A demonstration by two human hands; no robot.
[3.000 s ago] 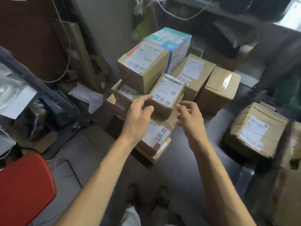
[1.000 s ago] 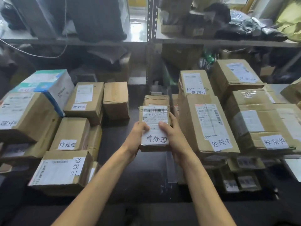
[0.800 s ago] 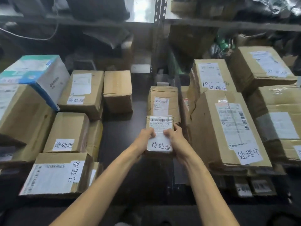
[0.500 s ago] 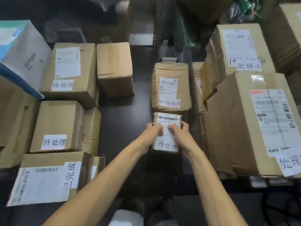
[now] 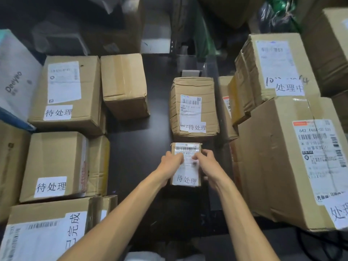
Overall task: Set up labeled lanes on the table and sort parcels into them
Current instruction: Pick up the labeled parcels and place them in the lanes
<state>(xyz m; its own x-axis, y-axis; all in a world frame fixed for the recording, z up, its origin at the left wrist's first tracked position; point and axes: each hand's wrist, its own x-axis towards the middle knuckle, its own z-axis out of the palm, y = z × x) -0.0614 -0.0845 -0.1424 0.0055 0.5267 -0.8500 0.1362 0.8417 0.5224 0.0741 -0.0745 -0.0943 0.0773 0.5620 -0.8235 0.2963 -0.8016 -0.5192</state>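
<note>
A small cardboard parcel (image 5: 186, 178) with a barcode label and a handwritten 待处理 tag sits on the dark table (image 5: 139, 151), just in front of a larger 待处理 parcel (image 5: 194, 106). My left hand (image 5: 172, 162) grips its left side and my right hand (image 5: 204, 162) grips its right side, thumbs on top of the label. Both forearms reach in from the bottom of the view.
On the left stand stacked boxes tagged 待处理 (image 5: 69, 91), (image 5: 54, 166) and one tagged 已完成 (image 5: 47, 232), plus an unlabeled box (image 5: 124, 85). On the right stand big boxes tagged 处理中 (image 5: 278, 66), (image 5: 293, 162). A dark strip of table runs between the two groups.
Both hands have carried the small parcel from the left pile to the middle strip and lowered it onto the table behind the larger 待处理 parcel; the camera has tilted down.
</note>
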